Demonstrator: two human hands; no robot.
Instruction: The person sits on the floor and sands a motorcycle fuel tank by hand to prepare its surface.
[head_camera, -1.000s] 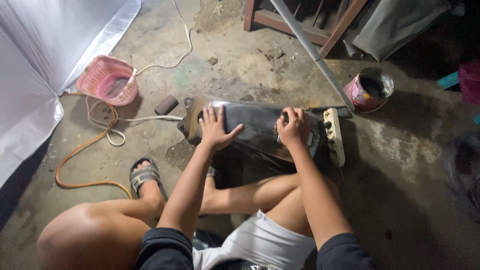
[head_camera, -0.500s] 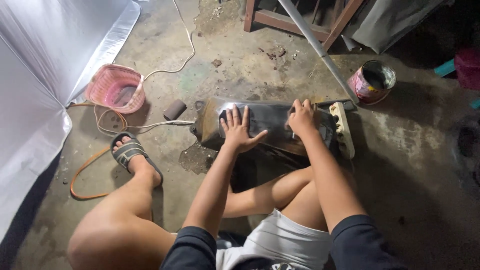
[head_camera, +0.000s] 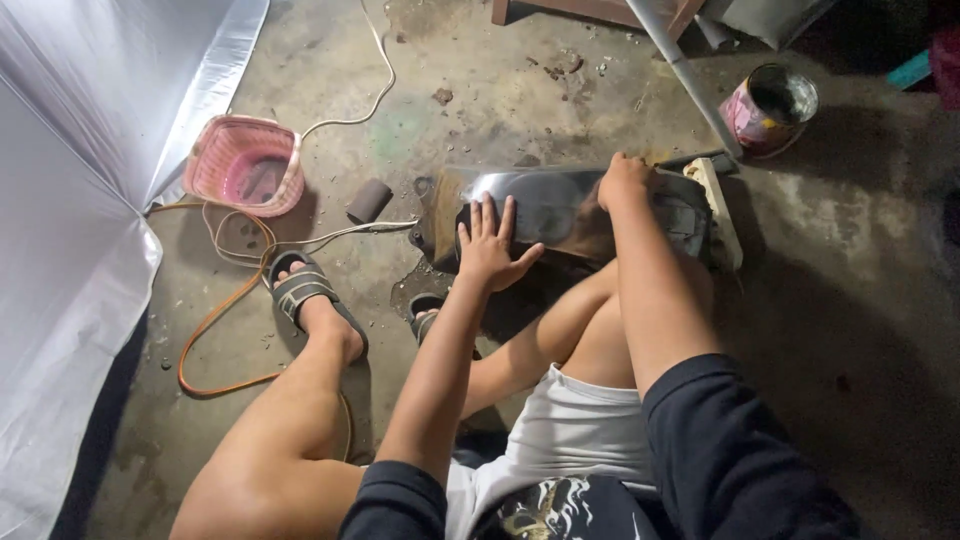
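1. Glossy black, curved and smooth, the moulded panel (head_camera: 560, 205) lies on the rough, stained concrete floor (head_camera: 480, 90) in front of the seated person's knees, catching a pale sheen along its top.
2. Left hand (head_camera: 490, 245) lies flat on the panel's near left part, its fingers (head_camera: 488, 215) spread and released, palm pressing down and gripping nothing.
3. Right hand (head_camera: 625, 180) sits on the panel's upper right edge with its fingers clenched; whether they hold anything underneath cannot be told.
4. Beyond the right fingers, touching the panel's right end, lies a pale flat block (head_camera: 715, 210); farther up and to the right stands a dented metal paint tin (head_camera: 770, 108) with a pink label, and a grey pipe (head_camera: 685, 75) slants down between them.
5. Left of the left fingers lie a small brown cylinder (head_camera: 368, 200), a woven pink plastic basket (head_camera: 243, 165), a white cord (head_camera: 350, 110) and a looping orange hose (head_camera: 215, 320); a shiny white sheet (head_camera: 90, 200) hangs along that side.
6. Compared with half a second ago, the left hand has slid a little lower on the panel, the right hand has stayed at the top edge, and the sandalled left foot (head_camera: 305, 295) has stayed beside the hose.
7. Panel's lower edge is hidden behind the right forearm and knees; the top right corner is dark and hard to read.
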